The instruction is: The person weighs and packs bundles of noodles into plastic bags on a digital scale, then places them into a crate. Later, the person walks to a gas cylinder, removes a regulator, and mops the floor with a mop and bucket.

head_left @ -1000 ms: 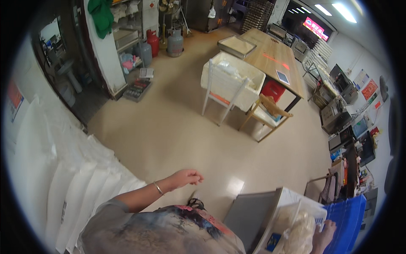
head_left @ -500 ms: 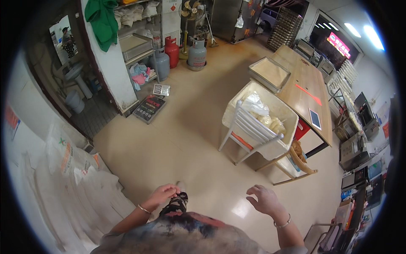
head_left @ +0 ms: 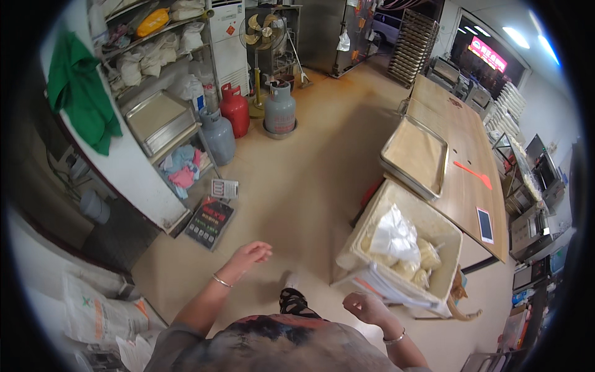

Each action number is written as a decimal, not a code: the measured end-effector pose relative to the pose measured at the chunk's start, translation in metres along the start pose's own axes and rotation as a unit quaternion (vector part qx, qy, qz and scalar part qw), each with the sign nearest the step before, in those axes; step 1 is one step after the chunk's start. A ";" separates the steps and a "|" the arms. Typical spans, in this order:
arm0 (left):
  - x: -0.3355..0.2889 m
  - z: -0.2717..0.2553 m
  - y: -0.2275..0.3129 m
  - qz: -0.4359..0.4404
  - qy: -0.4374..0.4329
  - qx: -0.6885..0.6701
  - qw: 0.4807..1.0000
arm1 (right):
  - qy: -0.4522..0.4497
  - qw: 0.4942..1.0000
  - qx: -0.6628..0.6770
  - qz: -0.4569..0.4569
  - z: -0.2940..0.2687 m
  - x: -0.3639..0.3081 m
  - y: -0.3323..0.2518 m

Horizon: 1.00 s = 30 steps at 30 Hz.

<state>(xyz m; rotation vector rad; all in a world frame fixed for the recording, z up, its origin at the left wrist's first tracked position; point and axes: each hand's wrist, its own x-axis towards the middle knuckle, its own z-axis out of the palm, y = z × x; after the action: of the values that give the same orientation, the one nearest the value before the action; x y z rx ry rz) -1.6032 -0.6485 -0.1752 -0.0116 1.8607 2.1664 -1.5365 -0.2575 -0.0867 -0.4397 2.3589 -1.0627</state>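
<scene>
Where a white wall is seen at the left, a green cloth is hung against it, and a printed white sack is set near the lower edge. Just beyond the wall, shelves are filled with bundled bags, a metal tray and, lower down, crumpled blue and pink cloths. At their foot a flat black scale is laid on the floor; behind it a blue-grey cylinder and a red cylinder are stood side by side. The left hand is held over the floor, right of the scale, loosely opened, with the fingers slightly bent and nothing gripped. Farther off, a grey cylinder is stood in a round dish, near a fan. The right hand is held near the close side of a cream tub, its fingers curled inward; whether it is closed cannot be told. Clear bags with pale yellow contents are heaped inside the tub. Just beside it, a lined baking tray is placed on the table, where a red spatula and a white-framed tablet are laid farther right.
</scene>
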 end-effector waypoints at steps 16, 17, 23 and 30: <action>0.195 -0.310 -0.104 -0.535 0.103 0.409 0.732 | 0.047 0.980 -0.111 -0.158 -0.290 0.569 -0.005; 0.247 -0.317 -0.101 -0.519 0.093 0.411 0.744 | 0.056 0.980 -0.128 -0.141 -0.312 0.585 0.005; 0.691 -0.306 -0.003 -0.164 0.170 0.260 0.936 | 0.138 0.989 0.034 0.028 -0.431 0.662 0.071; 1.116 -0.201 0.149 0.051 0.094 0.087 0.990 | 0.150 0.985 0.053 0.062 -0.584 0.833 0.194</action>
<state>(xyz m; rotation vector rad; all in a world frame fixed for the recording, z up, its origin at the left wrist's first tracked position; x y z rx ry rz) -2.7422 -0.6294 -0.2762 -0.0895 2.1963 2.1253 -2.5664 -0.1851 -0.1708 -0.0965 2.5329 -1.2606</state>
